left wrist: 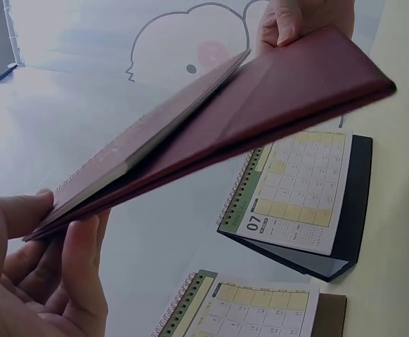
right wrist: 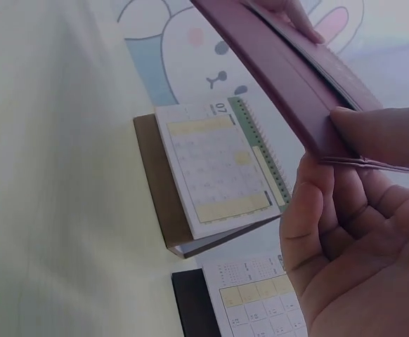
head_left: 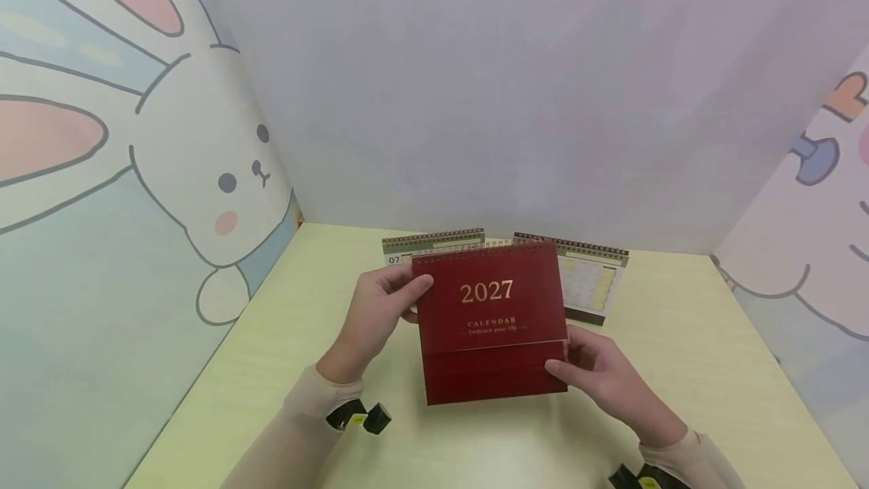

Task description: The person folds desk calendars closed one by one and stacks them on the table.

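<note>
A dark red spiral-bound desk calendar marked 2027 is raised above the table in front of me, its front facing my head camera. My left hand pinches its upper left edge, thumb on the front and fingers behind. At the lower right edge, my right hand grips it between thumb and fingers. The left wrist view shows the red calendar edge-on, its cover sheets standing slightly apart from the base. Seen from the right wrist, the thumb presses on the red base while fingers curl underneath.
Behind the red calendar stand two more desk calendars with green headers, one with a brown base, the other with a black base. They rest on a pale yellow table. A plain wall rises at the back, with cartoon-printed walls on both sides.
</note>
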Available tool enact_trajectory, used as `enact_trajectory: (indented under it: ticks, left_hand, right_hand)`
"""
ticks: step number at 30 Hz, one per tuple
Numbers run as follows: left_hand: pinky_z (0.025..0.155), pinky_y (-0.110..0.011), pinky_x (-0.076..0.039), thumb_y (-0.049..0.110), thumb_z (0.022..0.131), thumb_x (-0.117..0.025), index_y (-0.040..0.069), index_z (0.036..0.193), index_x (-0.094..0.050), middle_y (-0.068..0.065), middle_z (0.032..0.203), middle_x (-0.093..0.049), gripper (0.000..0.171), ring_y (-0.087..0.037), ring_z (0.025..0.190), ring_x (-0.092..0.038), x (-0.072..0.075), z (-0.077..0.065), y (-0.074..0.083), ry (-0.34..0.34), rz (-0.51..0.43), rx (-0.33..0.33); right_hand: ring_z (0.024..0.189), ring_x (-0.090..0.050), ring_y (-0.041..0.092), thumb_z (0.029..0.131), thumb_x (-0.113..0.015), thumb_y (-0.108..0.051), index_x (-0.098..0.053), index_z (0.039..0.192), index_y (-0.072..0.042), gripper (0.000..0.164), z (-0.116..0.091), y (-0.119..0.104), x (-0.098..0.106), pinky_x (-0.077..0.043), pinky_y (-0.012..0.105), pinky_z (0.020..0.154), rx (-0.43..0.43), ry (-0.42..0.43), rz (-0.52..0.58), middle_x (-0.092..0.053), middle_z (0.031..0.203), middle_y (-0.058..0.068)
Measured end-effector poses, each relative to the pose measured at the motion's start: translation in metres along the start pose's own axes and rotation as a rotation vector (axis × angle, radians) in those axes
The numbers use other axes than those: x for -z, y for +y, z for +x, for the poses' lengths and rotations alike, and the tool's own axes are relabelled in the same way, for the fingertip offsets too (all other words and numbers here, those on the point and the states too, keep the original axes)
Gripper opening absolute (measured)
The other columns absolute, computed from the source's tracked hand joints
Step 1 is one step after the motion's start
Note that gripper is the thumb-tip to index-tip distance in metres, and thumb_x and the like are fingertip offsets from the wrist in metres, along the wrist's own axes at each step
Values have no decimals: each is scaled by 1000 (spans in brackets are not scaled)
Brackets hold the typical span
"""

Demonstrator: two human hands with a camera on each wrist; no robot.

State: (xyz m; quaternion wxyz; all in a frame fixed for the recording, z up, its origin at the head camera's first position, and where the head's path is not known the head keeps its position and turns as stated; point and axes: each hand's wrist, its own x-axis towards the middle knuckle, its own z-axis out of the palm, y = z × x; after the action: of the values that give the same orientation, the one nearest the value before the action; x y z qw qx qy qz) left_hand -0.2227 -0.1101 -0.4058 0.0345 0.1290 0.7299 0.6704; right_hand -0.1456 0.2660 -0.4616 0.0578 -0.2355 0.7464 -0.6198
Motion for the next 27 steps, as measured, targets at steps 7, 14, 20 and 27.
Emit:
enact_trajectory:
  ticks: [7,14,20,27]
  left_hand:
    - [79,-25,-70,24,117,-78,2,145,-81,-17,124,-90,36,-15,92,-86,-1,3,-2,12,-63,92]
    - [83,-26,-72,12,116,-72,0,154,-75,-21,134,-87,39,-10,97,-87,-1,6,-6,-18,-75,113]
    - [83,-25,-72,9,116,-72,0,157,-72,-25,138,-85,42,-10,97,-86,-1,7,-5,-28,-53,110]
    - [82,-25,-72,10,115,-75,2,156,-74,-23,133,-86,41,-12,96,-87,-2,8,-6,-19,-42,121]
  right_hand:
    - [90,-80,5,115,-67,5,-66,118,13,9,1,-2,1,-63,28,68,-73,0,33,-85,109,-14]
    - [78,-70,5,114,-69,1,-63,111,13,14,1,-3,4,-54,31,57,-156,26,34,-80,96,-13]
    - [76,-70,6,116,-67,0,-67,131,17,23,0,-4,8,-53,32,57,-169,-25,67,-83,102,-10]
    - [82,-75,7,118,-64,-2,-62,152,18,40,-1,-4,12,-54,30,60,-213,-90,110,-90,114,-8]
